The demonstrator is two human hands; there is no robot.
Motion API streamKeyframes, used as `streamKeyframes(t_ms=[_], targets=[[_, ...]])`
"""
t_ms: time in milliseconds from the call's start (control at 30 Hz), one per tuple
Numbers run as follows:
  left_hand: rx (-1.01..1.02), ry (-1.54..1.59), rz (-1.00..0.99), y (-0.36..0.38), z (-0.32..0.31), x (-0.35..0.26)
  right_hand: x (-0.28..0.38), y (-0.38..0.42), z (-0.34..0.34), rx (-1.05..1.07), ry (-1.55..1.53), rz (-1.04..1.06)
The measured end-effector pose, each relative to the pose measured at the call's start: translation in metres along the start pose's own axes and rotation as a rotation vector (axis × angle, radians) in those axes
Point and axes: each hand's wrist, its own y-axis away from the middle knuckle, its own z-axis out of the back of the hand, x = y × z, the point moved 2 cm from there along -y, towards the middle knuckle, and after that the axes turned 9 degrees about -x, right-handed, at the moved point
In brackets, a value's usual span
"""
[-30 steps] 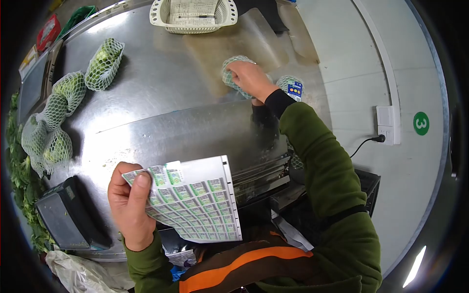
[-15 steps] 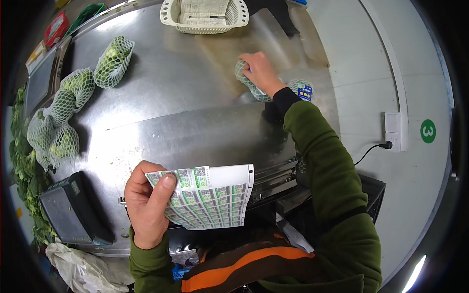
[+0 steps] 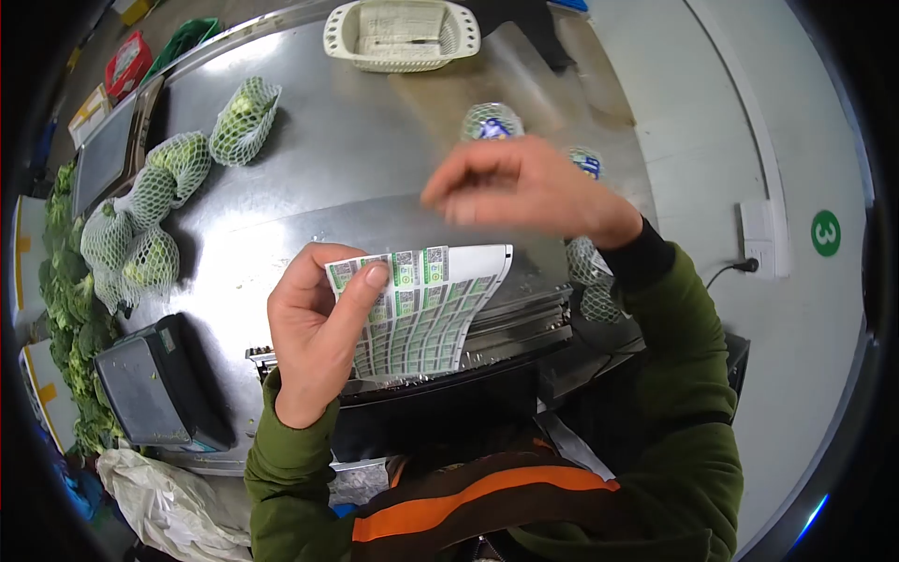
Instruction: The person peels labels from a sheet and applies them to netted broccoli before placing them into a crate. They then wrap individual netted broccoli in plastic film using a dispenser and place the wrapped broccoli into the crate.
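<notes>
One view only, from the head camera, is being offered. A sticker sheet [image 3: 426, 309] is being pinched in the left hand [image 3: 314, 342], its grip closed on the sheet's left edge with the thumb pressing on the top row of labels, just above the near edge of the steel table [image 3: 318, 187]. The right hand [image 3: 524, 187] is being held above the sheet, fingers loosely open and gripping nothing, thumb and forefinger nearing the top row.

Judged from here, a label is likely being risked: the sheet is being bent, so a sticker could be creased or torn while being peeled.

Netted greens [image 3: 245, 120] are lying at the far left, a labelled netted bundle [image 3: 492, 122] beyond the right hand, a white basket [image 3: 403, 33] at the far edge, a dark scale [image 3: 154, 384] near left. Nothing is blocking the sheet.
</notes>
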Motion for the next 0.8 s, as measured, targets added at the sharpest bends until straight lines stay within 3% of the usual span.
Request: streamKeyframes(t_ms=[67, 100, 167, 300, 367, 400, 433, 467, 500, 533, 567, 600, 633, 667, 733, 800], targets=[[0.032, 0.005, 0.002, 0.007, -0.01, -0.005, 0.027, 0.029, -0.01, 0.157, 0.152, 0.118], [0.051, -0.025, -0.015, 0.009, -0.013, -0.005, 0.03, 0.038, -0.01, 0.136, 0.16, 0.124], [0.093, -0.052, -0.043, 0.011, -0.02, -0.006, 0.035, 0.051, -0.01, 0.059, 0.282, 0.307], [0.11, -0.131, -0.075, 0.003, -0.038, 0.002, 0.031, 0.074, -0.002, -0.135, 0.43, 0.445], [0.059, -0.185, -0.071, -0.014, -0.049, 0.008, 0.031, 0.085, 0.007, -0.366, 0.72, 0.734], [0.027, -0.247, -0.132, -0.034, -0.048, 0.015, 0.036, 0.09, 0.013, -0.401, 0.73, 0.722], [-0.035, -0.219, -0.148, -0.059, -0.046, 0.025, 0.045, 0.099, 0.027, -0.559, 0.478, 0.607], [-0.16, -0.456, -0.315, -0.101, -0.032, 0.044, 0.053, 0.115, 0.045, -0.729, 0.233, 0.481], [-0.205, -0.728, -0.394, -0.138, -0.017, 0.055, 0.064, 0.138, 0.065, -0.797, 0.284, 0.432], [-0.171, -0.677, -0.441, -0.209, 0.02, 0.099, 0.07, 0.165, 0.086, -0.875, 0.336, 0.371], [-0.188, -0.346, -0.078, -0.246, 0.038, 0.121, 0.071, 0.192, 0.103, -0.907, 0.261, 0.388], [-0.139, -0.475, -0.23, -0.289, 0.079, 0.152, 0.069, 0.229, 0.119, -0.996, 0.298, 0.352], [-0.056, -1.288, -0.697, -0.339, 0.12, 0.176, 0.068, 0.269, 0.133, -1.06, 0.196, 0.242], [0.003, -2.139, -0.879, -0.336, 0.123, 0.169, 0.067, 0.306, 0.141, -1.111, 0.081, 0.145], [-0.152, -0.9, -0.116, -0.394, 0.182, 0.208, 0.047, 0.384, 0.145, -1.237, 0.129, 0.066], [0.041, -0.92, -0.348, -0.371, 0.177, 0.196, 0.014, 0.454, 0.14, -1.322, 0.037, -0.105]])
